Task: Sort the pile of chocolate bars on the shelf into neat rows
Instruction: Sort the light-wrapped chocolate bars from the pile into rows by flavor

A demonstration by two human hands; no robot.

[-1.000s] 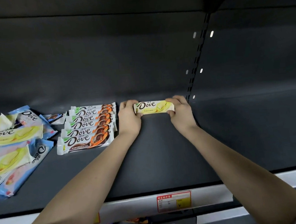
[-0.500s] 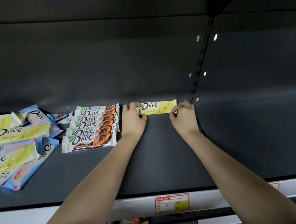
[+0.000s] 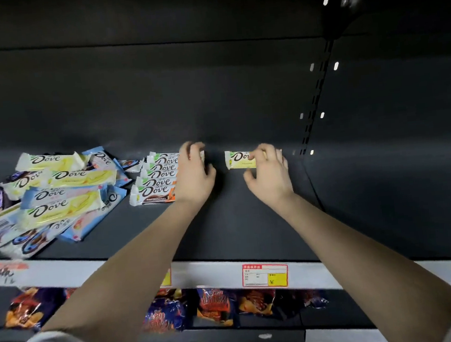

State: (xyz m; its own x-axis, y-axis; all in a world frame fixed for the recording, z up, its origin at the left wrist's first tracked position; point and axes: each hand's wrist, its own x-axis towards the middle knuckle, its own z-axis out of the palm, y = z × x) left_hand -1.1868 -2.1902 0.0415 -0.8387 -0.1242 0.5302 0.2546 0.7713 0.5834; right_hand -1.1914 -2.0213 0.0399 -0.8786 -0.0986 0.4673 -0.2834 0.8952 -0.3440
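Observation:
A yellow Dove bar (image 3: 238, 160) lies alone at the back of the dark shelf (image 3: 251, 223). My right hand (image 3: 270, 174) covers its right half, fingers resting on top and the thumb just clear of its near edge. To the left is a neat row of several brown-and-orange Dove bars (image 3: 155, 187). My left hand (image 3: 194, 175) lies over that row's right ends, fingers bent against them. At the far left sits a loose pile of yellow, light blue and dark blue bars (image 3: 56, 198).
The shelf's front rail carries a red and yellow price tag (image 3: 264, 274). Snack bags (image 3: 215, 305) fill the shelf below. A slotted upright (image 3: 314, 101) runs down the back wall at the right, with bare shelf beyond it.
My left hand let go of the yellow bar's left end and moved left onto the brown-and-orange row. My right hand shifted from pinching the bar's right end to lying over it. The view swung left.

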